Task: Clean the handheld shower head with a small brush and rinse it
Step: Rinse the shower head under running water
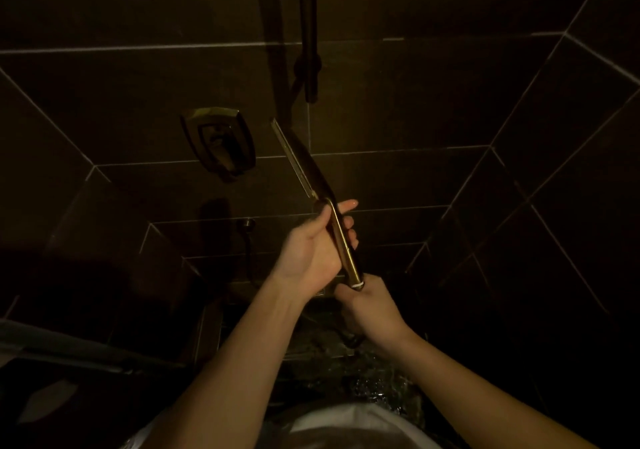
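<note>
The handheld shower head is a flat, brass-coloured bar with a long handle, held edge-on in front of the dark tiled wall and slanting up to the left. My left hand grips the upper part of the handle, fingers curled round it. My right hand grips the bottom end of the handle by the white ring, where the dark hose loops down below it. No brush shows in this dim view.
A shiny mixer valve sits on the wall to the left. A dark riser rail with a bracket hangs above. The hose outlet is low on the wall. A floor drain channel lies below.
</note>
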The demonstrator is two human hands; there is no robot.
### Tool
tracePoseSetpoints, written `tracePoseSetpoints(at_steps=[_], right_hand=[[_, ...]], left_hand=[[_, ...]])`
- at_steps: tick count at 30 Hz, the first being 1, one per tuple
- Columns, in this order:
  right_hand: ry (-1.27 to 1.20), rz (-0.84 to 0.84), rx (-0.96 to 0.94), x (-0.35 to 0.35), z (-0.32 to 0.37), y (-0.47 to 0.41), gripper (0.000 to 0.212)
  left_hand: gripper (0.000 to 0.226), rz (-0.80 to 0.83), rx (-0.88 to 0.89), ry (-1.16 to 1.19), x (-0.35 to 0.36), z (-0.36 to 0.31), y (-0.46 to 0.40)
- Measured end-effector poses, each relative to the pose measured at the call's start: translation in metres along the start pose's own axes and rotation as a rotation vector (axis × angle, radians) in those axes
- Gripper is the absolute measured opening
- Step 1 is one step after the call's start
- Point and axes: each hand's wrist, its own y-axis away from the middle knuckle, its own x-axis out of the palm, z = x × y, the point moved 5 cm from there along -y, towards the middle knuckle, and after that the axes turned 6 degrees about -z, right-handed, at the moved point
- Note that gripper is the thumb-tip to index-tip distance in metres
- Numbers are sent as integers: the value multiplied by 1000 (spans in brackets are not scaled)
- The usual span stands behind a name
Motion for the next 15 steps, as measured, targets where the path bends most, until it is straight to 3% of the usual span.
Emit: tracePoseSetpoints(at_steps=[4, 7, 10, 15], right_hand=[[28, 79, -15, -2, 5, 0, 21], [27, 133, -40, 4, 8, 4, 8], [18, 147, -35, 12, 8, 8, 8], [110, -14, -105, 10, 5, 2, 11]], left_hand=[[17, -46, 108, -20, 2, -4, -1], [17, -67, 158, 12, 3, -5, -4], [13, -78, 158, -96, 8, -7, 0], [14, -81, 230, -165, 10, -9, 5]])
